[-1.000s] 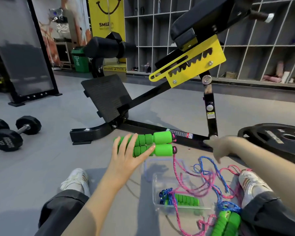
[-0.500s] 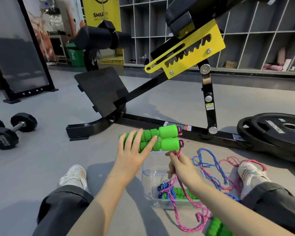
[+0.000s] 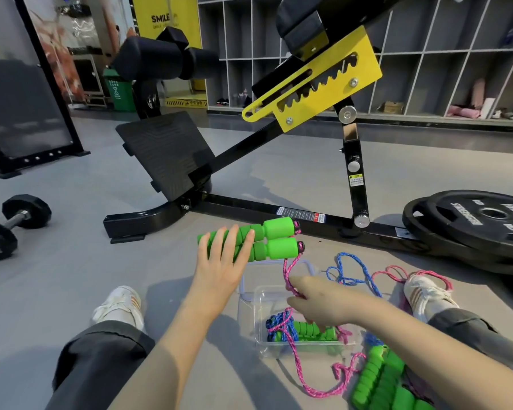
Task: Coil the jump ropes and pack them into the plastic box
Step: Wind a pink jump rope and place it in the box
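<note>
Gripping the pair of green ribbed foam handles (image 3: 274, 241) in the head view, the only view supplied: left grip (image 3: 219, 263), a bare hand raised above the grey gym floor (image 3: 57, 291). Fingers lie across the handles, thumb hidden underneath. Placing unchanged over the last second.

Right grip (image 3: 317, 300): bare hand, pinching the pink braided rope (image 3: 288, 270) that hangs from the handle ends. This is the entry that changes. A second ago it reaches away toward the black bench frame (image 3: 249, 207), holding nothing. Half a second ago it takes the cord just beneath the handles. Now it sits further down the cord, over the clear plastic box (image 3: 251, 294), with a short run of rope between the two grips.

Clear plastic box: on the floor between the legs, just below the right grip. Contents: one bundled rope, blue cord showing, with green handles (image 3: 311, 331), already packed.

Loose stock: remainder of the pink braided rope trailing over the floor in front of the box; blue braided rope (image 3: 350, 267) lying in loops near the white right shoe (image 3: 424, 294); a further set of green foam handles (image 3: 379, 377) by the right leg.

Judgement: the first loop of the pink rope is being measured out. Coiling is at its start; packing of this rope is not yet done. One rope looks stowed, and the pink and blue ones remain. The trailing pink cord lies close to the blue one and may snag as it is drawn in.
</note>
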Demonstrator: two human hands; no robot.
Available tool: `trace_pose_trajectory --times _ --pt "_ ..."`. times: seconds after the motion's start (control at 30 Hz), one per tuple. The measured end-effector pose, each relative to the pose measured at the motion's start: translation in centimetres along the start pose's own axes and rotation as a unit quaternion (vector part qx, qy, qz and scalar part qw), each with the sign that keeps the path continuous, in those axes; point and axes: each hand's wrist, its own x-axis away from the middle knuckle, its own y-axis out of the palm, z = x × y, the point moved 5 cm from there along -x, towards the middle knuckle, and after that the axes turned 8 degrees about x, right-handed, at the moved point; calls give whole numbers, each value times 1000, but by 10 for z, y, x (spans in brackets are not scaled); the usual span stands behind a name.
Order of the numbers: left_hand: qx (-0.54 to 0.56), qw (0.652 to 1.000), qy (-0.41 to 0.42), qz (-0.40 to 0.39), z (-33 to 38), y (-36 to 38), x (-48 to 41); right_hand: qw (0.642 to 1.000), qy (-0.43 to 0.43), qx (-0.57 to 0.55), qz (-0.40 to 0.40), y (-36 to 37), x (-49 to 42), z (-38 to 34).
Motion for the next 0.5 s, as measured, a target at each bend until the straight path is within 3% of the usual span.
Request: trace_pose_trajectory --times 0.2,0.33,0.5 --pt "14 999 29 16 6 4 0 993 -77 37 80 -65 16 5" --pt "27 998 52 13 12 1 -1 979 -121 -19 160 -99 16 16" --pt "54 995 77 15 20 -4 -5 969 -137 -68 192 -110 4 30"
